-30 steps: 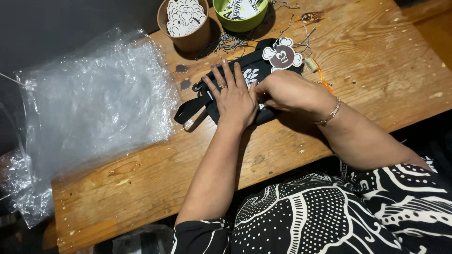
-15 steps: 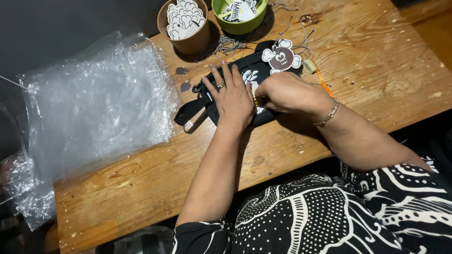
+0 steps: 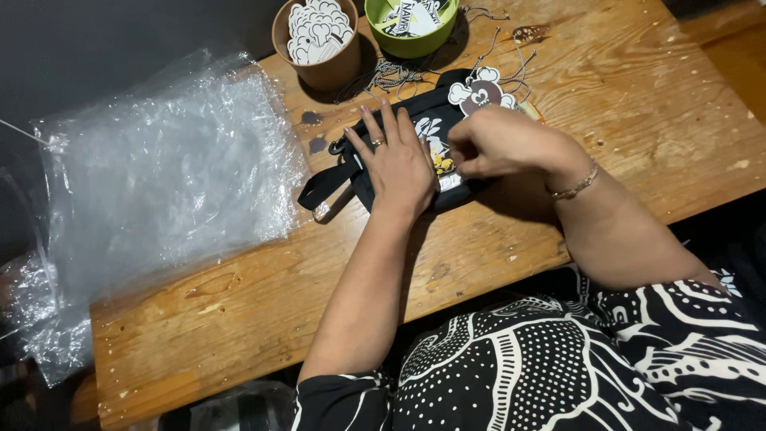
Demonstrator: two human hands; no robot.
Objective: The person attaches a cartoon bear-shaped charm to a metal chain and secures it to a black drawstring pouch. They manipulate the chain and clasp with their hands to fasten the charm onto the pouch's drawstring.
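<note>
Two bare hands work on top of a big wooden table (image 3: pixel 606 104) that fills most of the view. On the left side of the table lies a wide sheet of crinkly clear plastic (image 3: pixel 159 191), and it hangs over the left edge. Near the middle of the table sits a small black bag (image 3: pixel 423 120) with a little white and yellow picture on it. A black strap (image 3: pixel 323 185) sticks out from the bag toward the left. The left hand (image 3: pixel 396 164) lies flat on the bag with its fingers spread open, pressing down on it and not gripping anything. It has a ring on one finger. The right hand (image 3: pixel 499 144) is just beside the left one, on the right part of the bag. Its fingers are curled in and pinched close at the near edge of the bag, but I cannot tell just what they have hold of. A thin bracelet (image 3: pixel 576 185) goes around the right wrist. At the far side of the table stands a brown cup (image 3: pixel 319 68) full of white paper tags. Just right of it is a green bowl (image 3: pixel 411 40) with more tags inside. A round brown and white tag (image 3: pixel 481 94) rests at the far end of the bag. Thin metal bead chains (image 3: pixel 391 76) lie between the cups and the bag.
</note>
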